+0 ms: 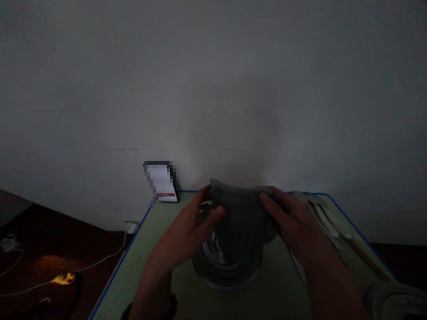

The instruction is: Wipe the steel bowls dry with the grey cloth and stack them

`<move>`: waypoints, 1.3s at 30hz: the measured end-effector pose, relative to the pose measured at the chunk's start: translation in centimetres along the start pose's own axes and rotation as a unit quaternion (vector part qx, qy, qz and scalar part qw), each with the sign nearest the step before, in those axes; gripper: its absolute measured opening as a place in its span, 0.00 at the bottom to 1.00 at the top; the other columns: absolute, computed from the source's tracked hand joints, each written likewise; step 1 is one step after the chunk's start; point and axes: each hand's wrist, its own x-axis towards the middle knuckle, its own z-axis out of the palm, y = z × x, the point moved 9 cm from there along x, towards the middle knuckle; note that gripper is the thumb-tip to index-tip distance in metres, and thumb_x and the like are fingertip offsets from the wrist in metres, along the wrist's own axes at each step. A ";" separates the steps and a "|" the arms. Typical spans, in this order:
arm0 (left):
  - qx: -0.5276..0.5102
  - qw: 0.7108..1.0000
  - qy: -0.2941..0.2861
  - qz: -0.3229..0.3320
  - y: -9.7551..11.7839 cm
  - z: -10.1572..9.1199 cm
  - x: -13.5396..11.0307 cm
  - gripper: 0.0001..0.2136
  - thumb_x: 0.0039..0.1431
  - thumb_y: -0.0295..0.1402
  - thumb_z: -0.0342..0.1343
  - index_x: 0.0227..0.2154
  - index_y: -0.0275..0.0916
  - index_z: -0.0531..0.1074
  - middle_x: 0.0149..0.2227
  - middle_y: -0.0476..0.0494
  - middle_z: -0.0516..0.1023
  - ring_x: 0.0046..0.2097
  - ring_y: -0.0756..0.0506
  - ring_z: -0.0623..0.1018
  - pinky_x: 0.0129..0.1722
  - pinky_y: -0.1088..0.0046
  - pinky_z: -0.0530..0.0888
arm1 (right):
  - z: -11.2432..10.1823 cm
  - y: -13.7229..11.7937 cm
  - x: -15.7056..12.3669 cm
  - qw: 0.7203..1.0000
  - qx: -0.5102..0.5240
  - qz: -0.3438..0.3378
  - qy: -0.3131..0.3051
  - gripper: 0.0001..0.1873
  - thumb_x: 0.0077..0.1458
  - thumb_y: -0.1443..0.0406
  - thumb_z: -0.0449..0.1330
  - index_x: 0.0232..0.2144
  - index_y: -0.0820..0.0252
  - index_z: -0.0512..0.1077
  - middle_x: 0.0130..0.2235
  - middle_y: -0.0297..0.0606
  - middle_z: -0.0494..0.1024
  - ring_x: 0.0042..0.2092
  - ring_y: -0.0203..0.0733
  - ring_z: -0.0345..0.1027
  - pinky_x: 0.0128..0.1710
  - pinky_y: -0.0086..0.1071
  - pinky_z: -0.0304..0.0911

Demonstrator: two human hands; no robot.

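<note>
A grey cloth [242, 222] is stretched between my two hands, its upper edge folded over and its lower part hanging down. My left hand [196, 222] pinches its left side, thumb in front and fingers behind. On the right side, my right hand [288, 211] grips it near the top corner, also with the thumb in front. Below the cloth stands a shiny round metal bowl [230, 280], partly hidden by the cloth. Whether the cloth touches the bowl I cannot tell in this dim light.
The pale green table [147, 249] has a blue edge and stands against a wall [227, 89]. A phone [163, 182] leans there at the back left. Several utensils [323, 218] lie along the right side. A grey rolled item [396, 302] sits front right. A cable [103, 258] runs across the floor.
</note>
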 end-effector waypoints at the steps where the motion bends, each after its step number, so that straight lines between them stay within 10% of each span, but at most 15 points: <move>1: -0.011 1.000 0.013 -0.003 0.0 -0.2 0.1 0.23 0.60 0.44 0.51 0.55 0.40 0.61 0.56 0.38 0.71 0.54 0.42 0.73 0.49 0.68 0.73 | 0.3 0.5 0.1 0.999 0.031 0.011 -0.011 0.16 0.57 0.53 0.56 0.41 0.56 0.74 0.36 0.33 0.79 0.38 0.38 0.71 0.35 0.27 0.64; 8: -0.045 0.995 0.078 -0.037 -0.6 -2.3 0.2 0.11 0.55 0.42 0.56 0.33 0.39 0.73 0.32 0.46 0.80 0.37 0.44 0.78 0.38 0.68 0.75 | 0.2 1.8 0.3 0.989 0.136 0.055 -0.025 0.17 0.54 0.58 0.58 0.46 0.53 0.74 0.42 0.36 0.78 0.43 0.41 0.69 0.40 0.31 0.63; 15: -0.147 0.974 0.166 -0.041 -0.9 -3.4 0.2 0.11 0.52 0.41 0.61 0.31 0.38 0.73 0.27 0.50 0.78 0.31 0.50 0.77 0.30 0.78 0.71 | 1.1 0.0 -0.5 0.983 0.150 0.007 -0.102 0.30 0.49 0.70 0.59 0.55 0.49 0.62 0.45 0.36 0.76 0.43 0.38 0.71 0.40 0.32 0.65; 22: -0.243 0.946 0.193 -0.091 -1.9 -3.8 -0.3 0.13 0.47 0.41 0.65 0.29 0.39 0.72 0.23 0.53 0.76 0.24 0.53 0.74 0.22 0.82 0.66 | 0.1 -0.4 -0.1 0.995 0.082 -0.051 -0.025 0.18 0.49 0.73 0.58 0.41 0.49 0.62 0.42 0.30 0.74 0.33 0.30 0.71 0.29 0.23 0.63; 28: -0.217 0.954 0.179 -0.104 -2.1 -3.5 -0.2 0.13 0.49 0.42 0.63 0.31 0.40 0.71 0.23 0.53 0.74 0.26 0.52 0.74 0.23 0.81 0.67 | 0.2 -1.8 0.0 0.990 -0.076 -0.121 -0.012 0.21 0.50 0.73 0.57 0.44 0.46 0.70 0.42 0.29 0.75 0.41 0.33 0.72 0.38 0.27 0.66; 34: -0.149 0.978 0.129 -0.062 -1.0 -2.7 0.1 0.20 0.58 0.47 0.52 0.52 0.49 0.64 0.25 0.54 0.71 0.26 0.51 0.72 0.25 0.78 0.70 | -2.2 -3.1 -0.6 0.962 -0.150 -0.182 0.138 0.12 0.54 0.70 0.54 0.34 0.53 0.76 0.47 0.36 0.70 0.45 0.36 0.69 0.42 0.29 0.65; 39: -0.056 0.997 0.015 -0.044 -0.8 -1.0 0.2 0.31 0.56 0.45 0.55 0.62 0.52 0.54 0.46 0.44 0.76 0.39 0.46 0.77 0.37 0.70 0.75 | -0.4 -2.3 -0.2 0.983 -0.134 -0.120 0.032 0.13 0.57 0.68 0.51 0.38 0.56 0.74 0.36 0.35 0.76 0.38 0.37 0.70 0.38 0.29 0.65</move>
